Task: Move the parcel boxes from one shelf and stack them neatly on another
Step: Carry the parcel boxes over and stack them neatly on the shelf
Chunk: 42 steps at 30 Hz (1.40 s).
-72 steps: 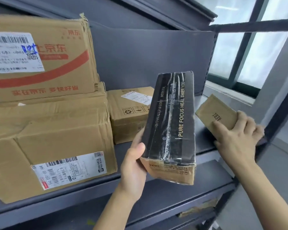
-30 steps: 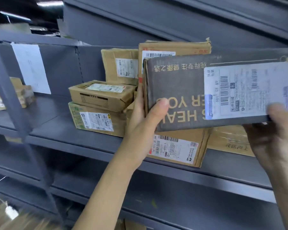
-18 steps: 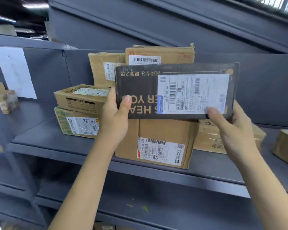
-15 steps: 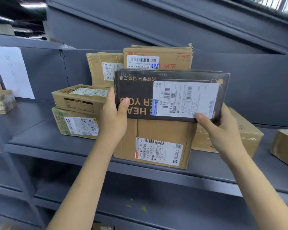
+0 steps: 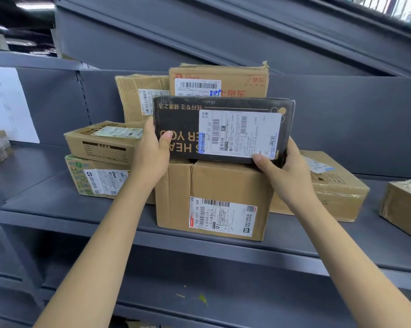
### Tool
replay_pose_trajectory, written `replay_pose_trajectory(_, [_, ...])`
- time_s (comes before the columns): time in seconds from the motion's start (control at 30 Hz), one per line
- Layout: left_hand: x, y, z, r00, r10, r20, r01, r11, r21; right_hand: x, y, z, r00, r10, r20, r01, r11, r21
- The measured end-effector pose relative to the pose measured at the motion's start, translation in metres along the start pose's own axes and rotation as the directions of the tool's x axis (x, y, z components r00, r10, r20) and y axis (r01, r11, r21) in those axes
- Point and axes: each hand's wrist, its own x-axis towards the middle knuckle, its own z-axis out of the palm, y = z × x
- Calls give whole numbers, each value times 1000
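A: Where is the black parcel box (image 5: 223, 129) sitting?

B: It is resting on edge atop the brown carton (image 5: 211, 197) on the grey shelf (image 5: 58, 209). The left hand (image 5: 150, 152) and right hand (image 5: 287, 171) are gripping its 2 ends, thumbs across the front.

A: Handling?

B: Looking stiff and light, though its glossy wrap is probably slippery; gripping the ends seems safest.

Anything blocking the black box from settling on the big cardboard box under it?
Nothing visible. The black box, held by the left hand and right hand, sits directly over the cardboard box.
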Motion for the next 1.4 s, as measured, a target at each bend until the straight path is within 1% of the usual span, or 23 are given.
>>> replay_pose_trajectory(0.2, [5, -14, 14, 1000, 4, -1, -4, 1000, -27, 8, 3, 12, 998, 55, 21, -56, 998, 12])
replay_pose_trajectory(0.27, [6, -19, 18, 1000, 11, -4, -12, 998, -56, 10, 5, 12, 996, 87, 29, -88, 995, 39])
replay_pose_trajectory(0.37, [6, -22, 18, 999, 44, -32, -47, 994, -96, 12, 3, 7, 990, 118, 76, -127, 984, 126])
replay_pose_trajectory(0.5, [5, -21, 19, 996, 64, -56, -70, 990, -123, 12, 2, 5, 989, 118, 93, -132, 978, 163])
replay_pose_trajectory(0.77, [2, -25, 19, 995, 76, -62, -85, 984, -160, 11, 1, 5, 990, 128, 59, -138, 970, 199])
replay_pose_trajectory(0.9, [0, -27, 21, 996, 63, -55, -73, 976, -203, 13, 5, 3, 986, 167, 4, -164, 958, 237])
replay_pose_trajectory(1.0, [6, -23, 18, 999, 54, 3, -53, 985, -163, 20, 3, 2, 980, 195, 29, -196, 954, 227])
replay_pose_trajectory(1.1, [16, -16, 10, 996, -16, 82, 25, 994, -107, 28, 7, 1, 973, 221, 61, -229, 945, 234])
replay_pose_trajectory(1.17, [23, -13, 6, 993, -44, 108, 52, 996, -72, 29, 9, 1, 972, 225, 61, -233, 946, 227])
replay_pose_trajectory(1.3, [28, -11, 6, 994, -51, 96, 59, 995, -80, 30, 8, 5, 974, 226, 28, -227, 956, 188])
replay_pose_trajectory(1.4, [27, -10, 7, 994, -65, 90, 75, 992, -102, 31, 5, 4, 973, 228, 45, -233, 956, 178])
